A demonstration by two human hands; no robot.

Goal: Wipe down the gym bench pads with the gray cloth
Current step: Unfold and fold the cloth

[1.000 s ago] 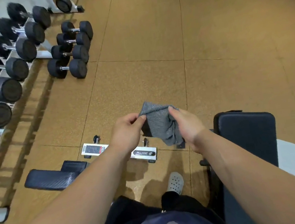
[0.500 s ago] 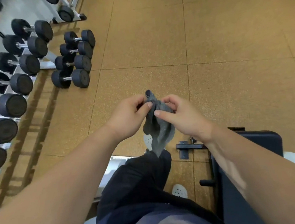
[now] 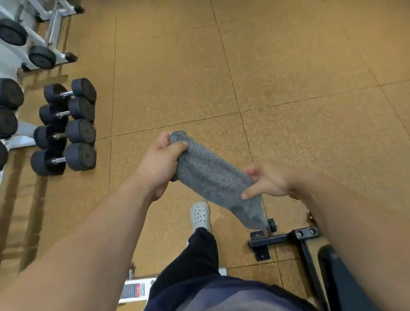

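Observation:
The gray cloth [image 3: 211, 175] is stretched slantwise in the air between both hands, above the floor. My left hand [image 3: 160, 166] grips its upper end in a fist. Lower down, my right hand [image 3: 266, 182] pinches the cloth's right edge between thumb and fingers, and the free tail hangs below it. Only a sliver of the dark bench pad [image 3: 339, 283] shows at the bottom right, mostly hidden behind my right forearm. The bench's black metal foot [image 3: 283, 237] stands on the floor just under the cloth's tail.
Black dumbbells [image 3: 66, 126] lie in rows on the floor at the left, beside a white rack [image 3: 48, 27] holding more. My foot in a gray clog [image 3: 200, 215] stands mid-frame. A white labelled base [image 3: 133, 292] lies at the bottom. Cork-coloured floor tiles [image 3: 291, 67] stretch ahead.
The hands have moved apart, pulling the bunched cloth out into a long slanted strip. The view has shifted forward, so less of the bench pad shows.

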